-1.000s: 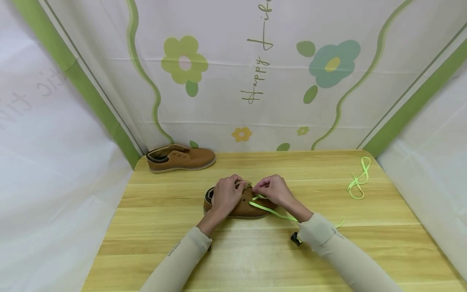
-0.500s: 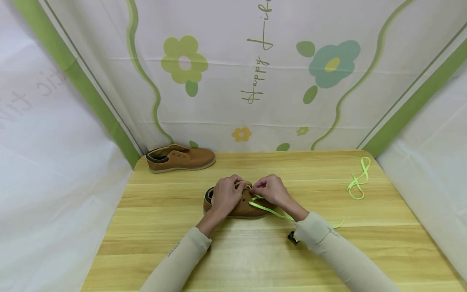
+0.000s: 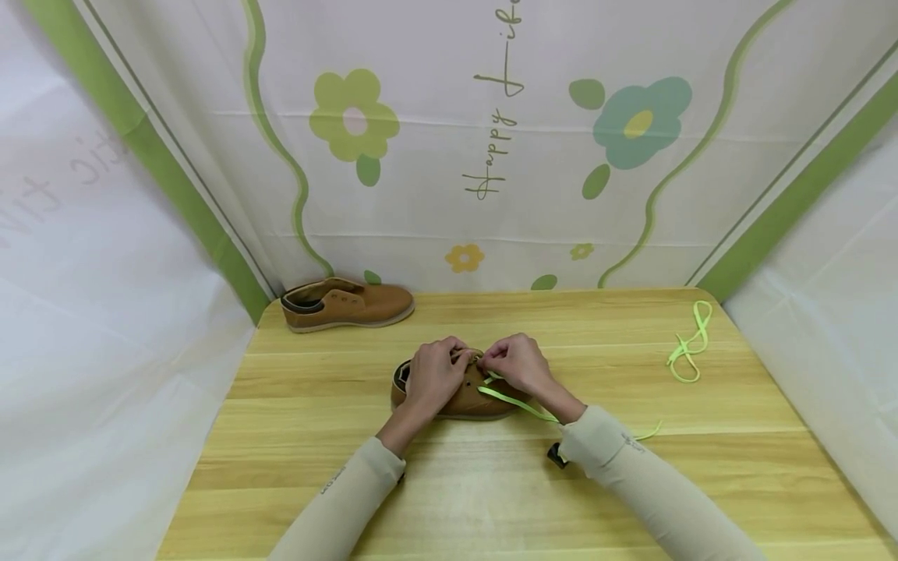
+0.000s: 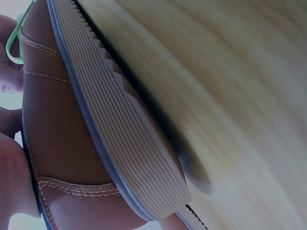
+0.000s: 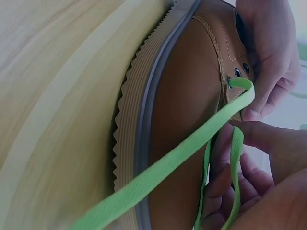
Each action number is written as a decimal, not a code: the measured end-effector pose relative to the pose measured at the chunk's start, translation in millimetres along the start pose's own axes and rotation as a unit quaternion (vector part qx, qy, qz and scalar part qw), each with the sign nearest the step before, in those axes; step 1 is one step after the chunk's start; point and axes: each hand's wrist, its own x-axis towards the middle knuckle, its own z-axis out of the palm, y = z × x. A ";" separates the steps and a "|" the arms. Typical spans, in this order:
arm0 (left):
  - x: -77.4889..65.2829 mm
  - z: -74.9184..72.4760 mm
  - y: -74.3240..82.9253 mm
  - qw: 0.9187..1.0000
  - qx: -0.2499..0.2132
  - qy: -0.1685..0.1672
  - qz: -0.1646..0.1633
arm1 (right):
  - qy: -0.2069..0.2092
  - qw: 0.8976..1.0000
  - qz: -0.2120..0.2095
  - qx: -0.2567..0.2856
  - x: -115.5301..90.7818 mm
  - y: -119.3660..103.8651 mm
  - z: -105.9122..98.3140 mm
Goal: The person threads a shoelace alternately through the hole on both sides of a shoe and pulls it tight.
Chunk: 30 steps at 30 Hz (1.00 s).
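A brown leather shoe (image 3: 459, 405) lies on the table with its toe to the right. My left hand (image 3: 433, 378) grips the shoe's upper near the lacing holes, thumb and fingertips at the eyelet flap. At the same flap, my right hand (image 3: 521, 365) pinches a neon-green shoelace (image 5: 235, 158) between thumb and fingers. One strand of that lace comes out of the eyelet nearest the toe and runs down across the shoe's side; the eyelets (image 5: 238, 73) beside it on the near flap hold no lace. The lace's pinched tip is hidden by the fingers.
A second brown shoe (image 3: 351, 305), without a lace, stands at the table's back left. Another green shoelace (image 3: 691, 343) lies loosely looped at the right. The wooden table (image 3: 316, 460) ends against a printed cloth backdrop (image 3: 421, 210).
My right hand and forearm have shifted slightly to the left, still at the eyelet flap. The left hand and the shoe have stayed in place.
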 end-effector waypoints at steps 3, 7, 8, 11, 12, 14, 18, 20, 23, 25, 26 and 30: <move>-0.3 0.0 -0.3 1.000 -0.003 -0.002 0.000 | 0.008 1.000 0.008 -0.008 0.0 -1.8 1.6; -0.3 -0.1 -0.2 1.000 -0.007 -0.005 -0.001 | 0.017 1.000 0.009 -0.016 0.0 -2.2 4.0; -0.3 0.0 -0.2 1.000 -0.009 -0.006 -0.001 | 0.020 1.000 0.009 -0.018 0.0 -2.0 4.4; -0.3 0.0 -0.1 1.000 -0.012 -0.007 0.001 | 0.026 0.999 0.006 -0.019 0.1 -1.6 4.9; -0.3 -0.2 0.0 1.000 -0.014 -0.006 0.002 | 0.029 0.999 0.003 -0.019 0.1 -1.6 4.9; -0.5 -0.2 -0.6 1.000 -0.017 -0.002 0.006 | 0.036 0.999 -0.003 -0.020 -0.1 -1.3 4.8; -0.5 -0.3 -2.6 0.999 -0.026 0.014 0.024 | 0.052 0.998 -0.028 -0.019 0.1 1.4 5.6; -0.2 -0.1 -3.6 0.999 -0.032 0.022 0.034 | 0.059 0.997 -0.049 -0.019 0.4 3.5 6.2; 0.0 -0.2 -3.7 0.998 -0.040 0.030 0.043 | 0.063 0.995 -0.078 -0.022 0.8 5.3 7.5; 0.0 -0.1 -3.7 0.997 -0.043 0.034 0.049 | 0.061 0.993 -0.098 -0.026 1.2 5.8 7.8; -0.1 -0.1 -3.7 0.997 -0.043 0.035 0.050 | 0.059 0.992 -0.104 -0.028 1.4 5.6 7.9; -0.9 -0.8 -3.6 0.997 -0.047 0.040 0.053 | 0.048 0.990 -0.126 -0.035 2.4 5.6 8.1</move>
